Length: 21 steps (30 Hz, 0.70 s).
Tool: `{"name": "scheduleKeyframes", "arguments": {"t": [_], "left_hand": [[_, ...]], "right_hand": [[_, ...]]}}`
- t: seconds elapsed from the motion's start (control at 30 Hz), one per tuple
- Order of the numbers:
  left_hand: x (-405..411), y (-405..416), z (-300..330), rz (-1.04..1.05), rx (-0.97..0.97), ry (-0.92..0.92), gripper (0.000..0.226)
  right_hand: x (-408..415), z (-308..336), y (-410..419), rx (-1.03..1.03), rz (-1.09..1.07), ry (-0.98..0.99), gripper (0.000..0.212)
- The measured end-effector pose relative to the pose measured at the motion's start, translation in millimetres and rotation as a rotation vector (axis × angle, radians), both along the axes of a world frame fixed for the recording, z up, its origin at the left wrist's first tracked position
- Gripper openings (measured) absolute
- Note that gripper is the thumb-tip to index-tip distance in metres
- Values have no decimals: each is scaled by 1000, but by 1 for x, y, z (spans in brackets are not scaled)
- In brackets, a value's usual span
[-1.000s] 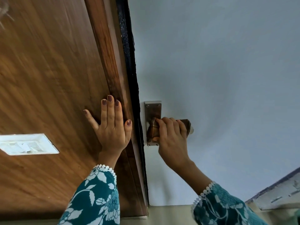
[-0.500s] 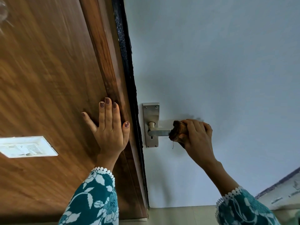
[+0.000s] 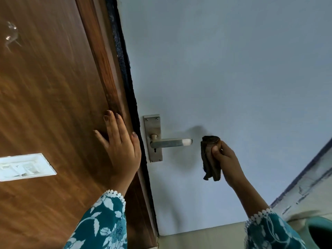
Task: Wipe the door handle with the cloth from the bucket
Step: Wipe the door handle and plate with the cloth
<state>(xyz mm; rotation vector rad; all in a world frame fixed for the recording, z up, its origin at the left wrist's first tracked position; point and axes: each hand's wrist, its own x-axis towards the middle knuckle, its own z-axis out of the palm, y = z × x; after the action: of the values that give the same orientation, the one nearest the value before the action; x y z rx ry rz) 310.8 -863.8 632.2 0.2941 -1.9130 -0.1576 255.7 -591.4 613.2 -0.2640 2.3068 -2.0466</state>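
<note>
Blue door [image 3: 233,78]: one handle [image 3: 170,142], one cloth [image 3: 209,159].

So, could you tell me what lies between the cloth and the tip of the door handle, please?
Nothing: in the head view only bare blue door shows between the cloth, held in the right hand, and the handle.

Bucket [image 3: 321,234] cut off at lower-right corner — only rim shows; switch plate [image 3: 27,167] blurred, clipped at left edge.

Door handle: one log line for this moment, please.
right hand: grips cloth | cloth: clear of door handle | left hand: flat on wooden panel
</note>
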Motion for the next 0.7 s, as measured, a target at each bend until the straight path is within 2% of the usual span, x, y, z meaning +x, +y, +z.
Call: {"name": "scheduleKeyframes", "arguments": {"t": [0.07, 0.13, 0.17, 0.2, 0.23, 0.3, 0.37, 0.43, 0.53, 0.6, 0.67, 0.7], "left_hand": [[13, 30, -3, -225, 75, -33, 57], [26, 65, -11, -569, 185, -131, 56], [31, 81, -13, -699, 319, -222, 58], [34, 95, -14, -782, 504, -336, 63], [34, 104, -14, -818, 714, -460, 70], [30, 114, -10, -878, 1127, -695, 78], [28, 113, -12, -932, 1323, -784, 54], [27, 111, -16, -864, 1345, -770, 31], [24, 117, -30, -772, 1305, -780, 30], [27, 120, -37, -761, 1296, -806, 29], [18, 146, -52, -743, 1258, -903, 25], [21, 147, -54, -724, 1245, -886, 24]], "right_hand": [[9, 5, 2, -293, 61, -207, 21], [18, 9, -2, -500, 113, -450, 14], [23, 11, -6, -590, 162, -556, 15], [28, 15, -10, -643, 192, -636, 29], [33, 17, -14, -669, 216, -683, 31], [38, 17, -19, -669, 219, -729, 15], [35, 4, -18, -637, 139, -748, 28], [34, -9, -16, -568, 43, -715, 29], [38, -26, -7, -576, -34, -734, 35], [43, -29, -2, -626, -30, -758, 46], [41, -44, 23, -612, -83, -786, 58], [44, -47, 26, -574, -75, -757, 59]]}}
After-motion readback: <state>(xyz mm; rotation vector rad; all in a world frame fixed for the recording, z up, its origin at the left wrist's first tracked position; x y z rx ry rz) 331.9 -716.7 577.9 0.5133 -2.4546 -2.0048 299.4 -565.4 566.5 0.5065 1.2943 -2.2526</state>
